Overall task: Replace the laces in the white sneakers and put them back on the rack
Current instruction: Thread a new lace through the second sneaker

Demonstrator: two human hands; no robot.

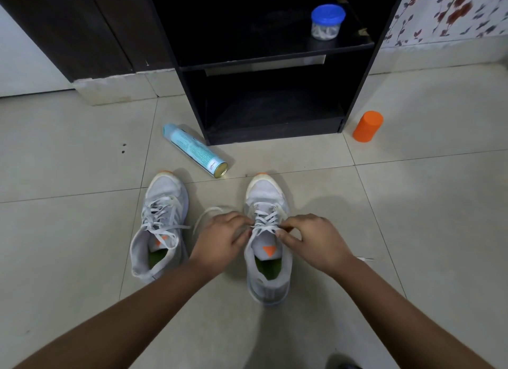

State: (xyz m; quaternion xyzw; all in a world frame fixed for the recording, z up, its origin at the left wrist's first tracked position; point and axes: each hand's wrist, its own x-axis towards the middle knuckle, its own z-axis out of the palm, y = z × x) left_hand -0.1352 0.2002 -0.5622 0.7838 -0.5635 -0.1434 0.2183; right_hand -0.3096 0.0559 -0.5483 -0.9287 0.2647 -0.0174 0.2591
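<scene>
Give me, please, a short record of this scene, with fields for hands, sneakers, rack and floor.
left hand: pinches lace of right sneaker
right hand: pinches the same lace, opposite side
left sneaker: on floor, laced, ends loose
right sneaker: on floor, between the hands
rack: holds a jar, no sneakers
floor: spray can lying, orange container upright

Dim, soft indoor light; wide-angle bending at edges, hands slightly blurred.
</scene>
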